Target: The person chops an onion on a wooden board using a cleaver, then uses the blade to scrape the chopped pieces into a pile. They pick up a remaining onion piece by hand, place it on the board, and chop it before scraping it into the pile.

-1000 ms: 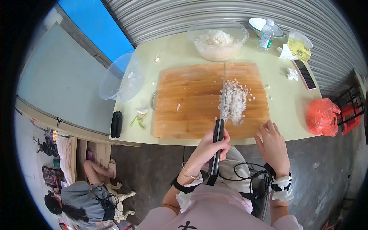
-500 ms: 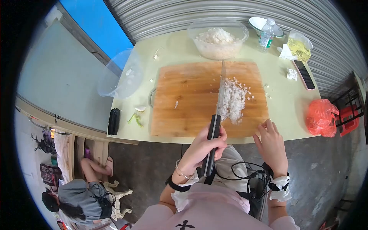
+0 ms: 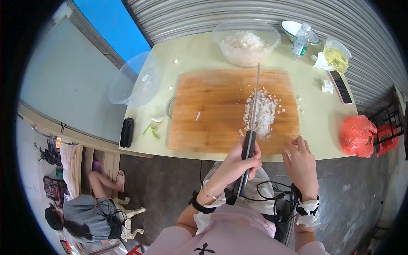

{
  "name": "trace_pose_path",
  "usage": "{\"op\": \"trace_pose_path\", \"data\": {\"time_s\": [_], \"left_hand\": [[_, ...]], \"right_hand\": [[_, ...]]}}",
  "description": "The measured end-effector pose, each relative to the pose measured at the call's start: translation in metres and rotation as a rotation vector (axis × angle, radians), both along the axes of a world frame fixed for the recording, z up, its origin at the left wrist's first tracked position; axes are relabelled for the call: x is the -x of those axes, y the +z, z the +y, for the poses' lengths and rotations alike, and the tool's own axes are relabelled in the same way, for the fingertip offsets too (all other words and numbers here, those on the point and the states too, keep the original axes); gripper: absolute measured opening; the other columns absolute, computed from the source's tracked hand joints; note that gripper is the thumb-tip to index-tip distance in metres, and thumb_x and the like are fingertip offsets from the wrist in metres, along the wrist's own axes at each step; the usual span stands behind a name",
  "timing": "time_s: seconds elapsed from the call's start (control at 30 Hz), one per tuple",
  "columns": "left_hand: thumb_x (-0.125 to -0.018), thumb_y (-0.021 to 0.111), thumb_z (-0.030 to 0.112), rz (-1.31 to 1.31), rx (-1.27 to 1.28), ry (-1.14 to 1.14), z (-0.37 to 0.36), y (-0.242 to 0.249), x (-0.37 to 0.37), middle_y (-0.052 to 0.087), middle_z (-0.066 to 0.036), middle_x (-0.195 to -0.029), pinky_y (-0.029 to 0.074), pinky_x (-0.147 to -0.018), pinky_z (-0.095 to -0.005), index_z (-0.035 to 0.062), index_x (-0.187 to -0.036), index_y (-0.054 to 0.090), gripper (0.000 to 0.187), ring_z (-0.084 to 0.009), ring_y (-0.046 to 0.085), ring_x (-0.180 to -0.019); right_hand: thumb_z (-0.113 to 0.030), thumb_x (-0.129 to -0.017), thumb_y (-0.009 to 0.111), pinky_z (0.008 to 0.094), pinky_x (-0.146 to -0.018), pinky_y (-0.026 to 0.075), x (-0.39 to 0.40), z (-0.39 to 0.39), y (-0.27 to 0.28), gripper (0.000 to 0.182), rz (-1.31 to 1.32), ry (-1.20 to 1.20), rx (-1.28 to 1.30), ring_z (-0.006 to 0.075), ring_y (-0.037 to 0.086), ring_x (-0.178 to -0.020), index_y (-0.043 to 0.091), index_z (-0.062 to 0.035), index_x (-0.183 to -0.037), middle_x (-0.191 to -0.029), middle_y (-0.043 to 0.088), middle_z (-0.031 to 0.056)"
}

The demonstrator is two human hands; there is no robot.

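While the left hand (image 3: 240, 163) wraps tight around the knife (image 3: 250, 131) handle, the right hand (image 3: 301, 163) rests loosely spread at the near edge of the cutting board (image 3: 212, 114). Chopped white bits (image 3: 263, 112) lie under the blade, which points straight away toward the bowl (image 3: 246, 42) across the tabletop (image 3: 318, 110).

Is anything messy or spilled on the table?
Yes. A few chopped bits have scattered off the cutting board onto the table, right of the pile. Green scraps lie left of the board.
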State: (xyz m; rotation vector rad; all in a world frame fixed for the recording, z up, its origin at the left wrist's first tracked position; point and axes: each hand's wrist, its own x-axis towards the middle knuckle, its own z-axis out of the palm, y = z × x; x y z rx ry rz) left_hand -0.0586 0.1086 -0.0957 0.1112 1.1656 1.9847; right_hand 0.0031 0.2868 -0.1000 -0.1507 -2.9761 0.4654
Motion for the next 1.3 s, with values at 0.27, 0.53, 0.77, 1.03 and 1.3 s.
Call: {"op": "trace_pose_path", "data": {"time_s": [0.27, 0.53, 0.77, 1.03, 1.3], "left_hand": [[-0.071, 0.053, -0.005, 0.093, -0.004, -0.05, -0.001, 0.002, 0.002, 0.045, -0.003, -0.072, 0.039, -0.04, -0.0243, 0.0052, -0.091, 0.036, 0.028, -0.0098, 0.047, -0.045], [-0.073, 0.051, -0.005, 0.038, 0.051, -0.004, 0.008, -0.002, 0.004, 0.042, -0.002, -0.07, 0.035, -0.039, -0.0208, 0.0046, -0.089, 0.039, 0.022, -0.0075, 0.045, -0.044], [-0.072, 0.051, -0.003, 0.081, 0.083, 0.03, 0.013, -0.01, 0.0, 0.044, -0.002, -0.069, 0.034, -0.037, -0.021, 0.0046, -0.089, 0.039, 0.022, -0.0077, 0.045, -0.043], [-0.074, 0.053, -0.001, 0.13, -0.004, 0.028, 0.009, 0.001, -0.002, 0.044, -0.003, -0.071, 0.036, -0.038, -0.0211, 0.0042, -0.09, 0.038, 0.023, -0.0079, 0.046, -0.044], [-0.075, 0.054, 0.001, 0.12, 0.063, -0.015, 0.013, -0.005, 0.001, 0.044, -0.003, -0.073, 0.037, -0.038, -0.0219, 0.0047, -0.091, 0.038, 0.023, -0.0083, 0.047, -0.045]], "right_hand": [[-0.011, -0.075, 0.061, 0.0383, -0.064, 0.049, 0.0, 0.003, -0.002, 0.017, 0.032, 0.004, -0.019, 0.029, 0.053, -0.084, 0.053, 0.0028, -0.083, -0.09, 0.049, 0.0141], [-0.013, -0.077, 0.06, 0.0368, -0.062, 0.05, 0.0, 0.002, -0.004, 0.017, 0.044, -0.006, -0.039, 0.028, 0.054, -0.084, 0.054, 0.0015, -0.083, -0.09, 0.051, 0.0127], [-0.013, -0.078, 0.059, 0.0369, -0.062, 0.05, -0.002, -0.001, -0.006, 0.021, 0.057, 0.001, -0.085, 0.0273, 0.054, -0.084, 0.054, 0.0038, -0.088, -0.091, 0.051, 0.0137], [-0.014, -0.077, 0.06, 0.0363, -0.062, 0.049, -0.004, -0.004, -0.006, 0.024, 0.041, -0.036, -0.075, 0.0271, 0.054, -0.084, 0.055, 0.0043, -0.092, -0.091, 0.05, 0.0128], [-0.014, -0.077, 0.06, 0.0364, -0.065, 0.049, -0.006, -0.002, -0.007, 0.027, 0.045, -0.041, -0.068, 0.0267, 0.054, -0.086, 0.055, 0.0044, -0.096, -0.092, 0.05, 0.0126]]}}
